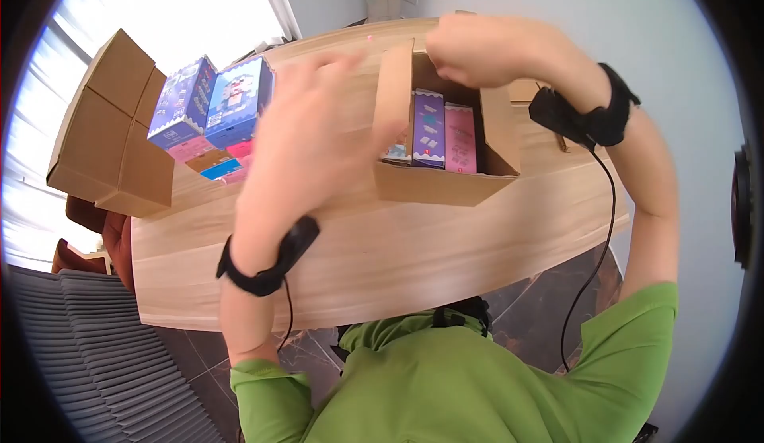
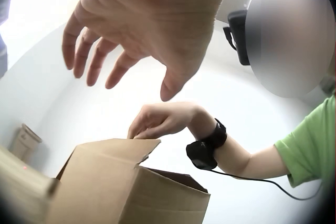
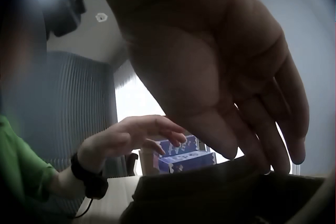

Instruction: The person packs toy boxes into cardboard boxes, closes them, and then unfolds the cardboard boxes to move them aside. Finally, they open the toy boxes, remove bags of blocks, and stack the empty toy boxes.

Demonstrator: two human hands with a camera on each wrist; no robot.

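An open cardboard box [image 1: 434, 188] stands on the table in front of the person. Inside it, a purple box [image 1: 430, 129] and a pink box [image 1: 460, 137] are upright side by side, with part of another at their left. The right hand [image 1: 477, 49] is over the box's far end; its fingers reach down loosely at the far rim in the right wrist view. To the left of the box, the left hand [image 1: 306, 137] is raised and blurred in the head view. Its fingers are spread with nothing in them, as the left wrist view shows.
Two blue-purple printed boxes [image 1: 239, 97] top a stack with pink boxes [image 1: 191, 150] beneath, left of the left hand. A larger cardboard box [image 1: 111, 125] stands at the table's left edge. A cable [image 1: 609, 236] hangs from the right wrist camera.
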